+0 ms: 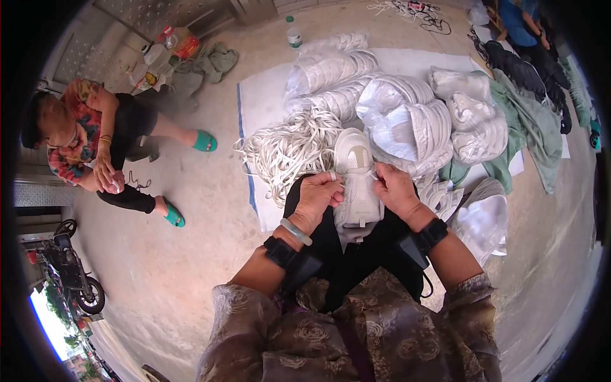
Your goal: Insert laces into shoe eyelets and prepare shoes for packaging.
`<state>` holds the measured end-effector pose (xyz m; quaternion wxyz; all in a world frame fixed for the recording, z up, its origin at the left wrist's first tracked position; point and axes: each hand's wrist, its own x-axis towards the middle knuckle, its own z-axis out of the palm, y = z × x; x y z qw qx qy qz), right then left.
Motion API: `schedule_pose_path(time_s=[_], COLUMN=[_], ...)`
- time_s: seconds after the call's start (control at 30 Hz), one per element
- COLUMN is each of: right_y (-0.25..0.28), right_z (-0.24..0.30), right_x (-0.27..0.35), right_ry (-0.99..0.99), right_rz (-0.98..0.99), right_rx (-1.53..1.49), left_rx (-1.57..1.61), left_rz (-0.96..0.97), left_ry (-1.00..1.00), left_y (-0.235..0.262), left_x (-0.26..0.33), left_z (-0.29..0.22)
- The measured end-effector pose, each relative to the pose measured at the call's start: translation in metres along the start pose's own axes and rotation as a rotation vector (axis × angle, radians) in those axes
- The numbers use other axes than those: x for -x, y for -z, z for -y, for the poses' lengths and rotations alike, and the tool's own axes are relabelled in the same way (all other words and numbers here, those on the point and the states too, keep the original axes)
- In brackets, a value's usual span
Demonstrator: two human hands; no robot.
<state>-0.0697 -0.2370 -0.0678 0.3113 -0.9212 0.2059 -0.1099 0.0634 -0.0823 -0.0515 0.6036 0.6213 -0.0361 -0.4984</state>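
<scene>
At nine o'clock another person (95, 149) sits on the concrete floor (191, 254) in green sandals (205, 141), working on something small in their own hands. We stay with our own work.

Moving right, a pile of white laces (289, 149) lies on a white sheet (261, 102), at about eleven o'clock from our hands.

Our left hand (317, 196) is closed on the left side of a white shoe (358, 178) and pinches a lace end. The shoe lies on our lap in the middle, toe pointing to twelve o'clock. We think it is light and soft, with bendy cloth sides and a firmer sole. It should not break or slip. The best place to hold it looks like the sides near the lace holes, where we grip it now.

Our right hand (396, 190) is closed on the right side and pinches the lace there.

At one o'clock, more white shoe parts (414, 121) lie stacked in bundles. A green cloth (528, 121) lies at two o'clock.
</scene>
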Motion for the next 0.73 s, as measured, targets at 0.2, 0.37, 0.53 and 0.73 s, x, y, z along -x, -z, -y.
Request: schedule_pose_path(time_s=[0.2, 0.37, 0.53, 0.73], right_y=[-0.013, -0.014, -0.003, 0.008], right_z=[-0.007, 0.001, 0.008, 0.028], right_x=[0.002, 0.001, 0.002, -0.002], right_ry=[-0.041, -0.032, -0.082, 0.289], right_rz=[-0.202, -0.160, -0.102, -0.146], right_rx=[-0.047, -0.094, -0.187, 0.065], left_rx=[0.026, -0.035, -0.105, -0.135], left_rz=[-0.010, 0.012, 0.049, -0.029], left_ry=[-0.083, -0.057, -0.074, -0.107], left_y=[-0.006, 0.001, 0.002, -0.002], left_x=[-0.006, -0.010, -0.014, -0.016], left_z=[0.006, 0.000, 0.000, -0.001])
